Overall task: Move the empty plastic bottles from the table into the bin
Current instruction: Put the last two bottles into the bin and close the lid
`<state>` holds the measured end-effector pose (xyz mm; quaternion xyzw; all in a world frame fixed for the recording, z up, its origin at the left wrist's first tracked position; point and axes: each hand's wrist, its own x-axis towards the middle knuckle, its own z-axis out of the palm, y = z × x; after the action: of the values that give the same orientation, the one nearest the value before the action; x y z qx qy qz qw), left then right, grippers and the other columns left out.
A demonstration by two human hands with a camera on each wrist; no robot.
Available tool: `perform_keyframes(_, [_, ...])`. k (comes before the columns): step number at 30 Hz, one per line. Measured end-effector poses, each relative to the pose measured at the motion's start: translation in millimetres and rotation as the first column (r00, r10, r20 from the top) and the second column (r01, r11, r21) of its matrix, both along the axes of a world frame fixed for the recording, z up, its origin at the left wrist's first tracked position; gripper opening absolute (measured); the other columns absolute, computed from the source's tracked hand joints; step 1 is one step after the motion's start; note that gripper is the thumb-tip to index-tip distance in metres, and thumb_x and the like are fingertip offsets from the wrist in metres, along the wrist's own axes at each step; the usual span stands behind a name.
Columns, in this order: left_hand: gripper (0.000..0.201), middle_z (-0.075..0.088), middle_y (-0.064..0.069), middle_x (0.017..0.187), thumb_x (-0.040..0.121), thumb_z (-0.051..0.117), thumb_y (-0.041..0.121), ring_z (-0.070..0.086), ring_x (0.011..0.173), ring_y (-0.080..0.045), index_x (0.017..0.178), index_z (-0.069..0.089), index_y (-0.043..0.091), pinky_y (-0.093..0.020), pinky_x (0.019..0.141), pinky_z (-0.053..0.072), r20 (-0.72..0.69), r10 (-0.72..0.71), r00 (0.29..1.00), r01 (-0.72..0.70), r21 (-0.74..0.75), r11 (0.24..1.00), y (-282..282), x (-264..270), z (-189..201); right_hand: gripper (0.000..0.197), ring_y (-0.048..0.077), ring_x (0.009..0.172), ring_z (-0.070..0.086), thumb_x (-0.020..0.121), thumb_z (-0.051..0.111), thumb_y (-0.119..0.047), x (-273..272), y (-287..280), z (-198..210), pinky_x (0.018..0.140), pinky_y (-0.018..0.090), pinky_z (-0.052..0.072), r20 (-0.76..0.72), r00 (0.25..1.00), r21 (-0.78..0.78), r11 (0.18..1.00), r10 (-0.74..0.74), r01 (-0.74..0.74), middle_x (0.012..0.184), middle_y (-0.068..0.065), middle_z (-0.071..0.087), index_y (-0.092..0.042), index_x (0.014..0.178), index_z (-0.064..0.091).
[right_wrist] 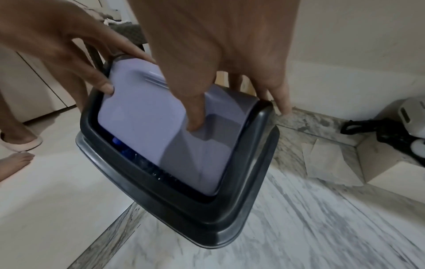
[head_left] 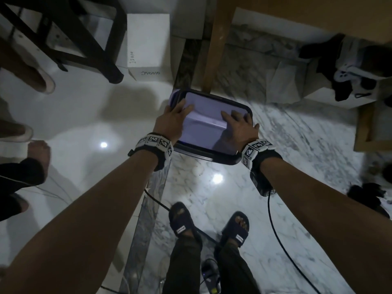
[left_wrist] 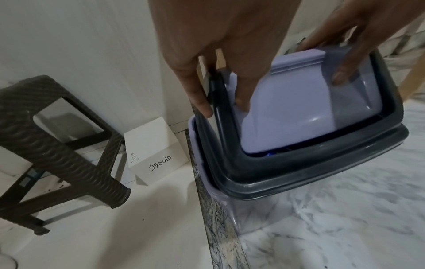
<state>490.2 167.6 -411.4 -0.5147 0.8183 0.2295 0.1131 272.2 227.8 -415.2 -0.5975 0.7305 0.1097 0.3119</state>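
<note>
The bin (left_wrist: 241, 209) is lilac and stands on the floor under a dark grey lid frame (head_left: 209, 157) with a lilac swing flap (head_left: 203, 119). The frame (left_wrist: 299, 174) sits askew on the bin's rim. My left hand (head_left: 176, 117) grips the lid's left edge, thumb on the flap and fingers over the frame. At the right edge, my right hand (head_left: 239, 126) holds the lid the same way. Through the gap under the flap (right_wrist: 142, 112) a clear plastic bottle (right_wrist: 142, 162) with a blue cap lies inside the bin. The table top is out of view.
A dark plastic stool (head_left: 84, 39) and a white box (head_left: 148, 43) stand to the bin's left. Right behind the bin rises a wooden table leg (head_left: 214, 49). A carton with dark gear (head_left: 350, 77) sits at the right. Another person's feet (head_left: 38, 153) are at the left. A cable (head_left: 282, 247) runs past my sandals.
</note>
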Motion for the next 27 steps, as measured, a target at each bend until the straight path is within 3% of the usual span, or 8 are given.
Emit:
perform_keyframes(4, [0.067, 0.022, -0.001, 0.159, 0.089, 0.050, 0.002, 0.039, 0.128, -0.039, 0.148, 0.030, 0.027, -0.045, 0.081, 0.050, -0.049, 0.035, 0.998, -0.036, -0.019, 0.999, 0, 1, -1, 0.069, 0.042, 0.146, 0.012, 0.091, 0.055, -0.022, -1, 3, -4, 0.114, 0.062, 0.017, 0.019, 1.000, -0.075, 0.997, -0.003, 0.005, 0.160, 0.003, 0.021, -0.037, 0.150, 0.024])
perform_keyframes(7, [0.064, 0.026, -0.003, 0.158, 0.089, 0.051, 0.005, 0.041, 0.127, -0.041, 0.147, 0.033, 0.026, -0.048, 0.081, 0.051, -0.051, 0.075, 0.996, -0.077, -0.030, 0.997, 0, 5, -1, 0.060, 0.038, 0.145, 0.020, 0.092, 0.055, -0.018, -5, -1, -7, 0.118, 0.049, 0.020, 0.065, 0.998, -0.175, 0.984, 0.002, 0.009, 0.157, 0.004, 0.030, -0.034, 0.147, 0.036])
perform_keyframes(8, [0.062, 0.027, -0.004, 0.158, 0.089, 0.051, 0.008, 0.042, 0.126, -0.042, 0.146, 0.034, 0.026, -0.049, 0.083, 0.051, -0.057, 0.086, 0.995, -0.088, -0.033, 0.996, 0, 8, -1, 0.056, 0.037, 0.145, 0.021, 0.093, 0.054, -0.018, -5, -2, -6, 0.119, 0.047, 0.019, 0.085, 0.996, -0.190, 0.981, -0.005, 0.021, 0.157, 0.004, 0.032, -0.034, 0.145, 0.040])
perform_keyframes(11, [0.056, 0.029, -0.006, 0.157, 0.092, 0.050, 0.015, 0.045, 0.126, -0.040, 0.146, 0.036, 0.024, -0.048, 0.092, 0.047, -0.077, 0.113, 0.991, -0.115, -0.025, 0.993, -4, 15, -4, 0.050, 0.035, 0.147, 0.019, 0.095, 0.049, -0.017, -2, -10, -8, 0.116, 0.058, 0.016, 0.131, 0.987, -0.191, 0.975, -0.091, 0.115, 0.156, -0.003, 0.034, -0.037, 0.141, 0.046])
perform_keyframes(14, [0.056, 0.030, -0.009, 0.156, 0.091, 0.049, 0.016, 0.049, 0.127, -0.037, 0.145, 0.039, 0.028, -0.045, 0.097, 0.046, -0.147, 0.184, 0.972, -0.183, 0.022, 0.983, -7, 20, -8, 0.046, 0.035, 0.143, 0.029, 0.093, 0.052, -0.017, -2, -18, -11, 0.116, 0.047, 0.029, 0.139, 0.983, -0.188, 0.971, -0.119, 0.144, 0.153, 0.001, 0.039, -0.036, 0.135, 0.053])
perform_keyframes(17, [0.054, 0.059, -0.025, 0.125, 0.092, 0.047, 0.011, 0.060, 0.101, -0.044, 0.143, 0.043, 0.029, -0.045, 0.087, 0.050, -0.248, 0.294, 0.923, -0.281, 0.088, 0.956, -2, 16, -8, 0.043, 0.032, 0.136, 0.042, 0.087, 0.059, -0.018, -7, -18, -13, 0.105, 0.041, 0.044, 0.123, 0.980, -0.228, 0.957, -0.155, 0.180, 0.144, 0.000, 0.052, -0.034, 0.127, 0.062])
perform_keyframes(19, [0.054, 0.066, -0.028, 0.106, 0.091, 0.047, 0.007, 0.061, 0.091, -0.045, 0.141, 0.047, 0.027, -0.046, 0.083, 0.051, -0.282, 0.348, 0.894, -0.331, 0.108, 0.937, 1, 14, -6, 0.039, 0.031, 0.131, 0.049, 0.086, 0.060, -0.018, -8, -16, -12, 0.099, 0.039, 0.049, 0.146, 0.979, -0.293, 0.939, -0.143, 0.181, 0.136, -0.001, 0.060, -0.032, 0.121, 0.067])
perform_keyframes(27, [0.058, 0.070, -0.022, 0.106, 0.084, 0.055, 0.005, 0.064, 0.096, -0.040, 0.138, 0.050, 0.025, -0.043, 0.087, 0.052, -0.315, 0.369, 0.874, -0.363, 0.081, 0.928, -1, 32, 11, 0.034, 0.030, 0.129, 0.049, 0.092, 0.054, -0.021, 4, -18, 11, 0.095, 0.040, 0.050, 0.114, 0.990, -0.360, 0.926, -0.079, 0.115, 0.132, -0.004, 0.063, -0.033, 0.121, 0.067])
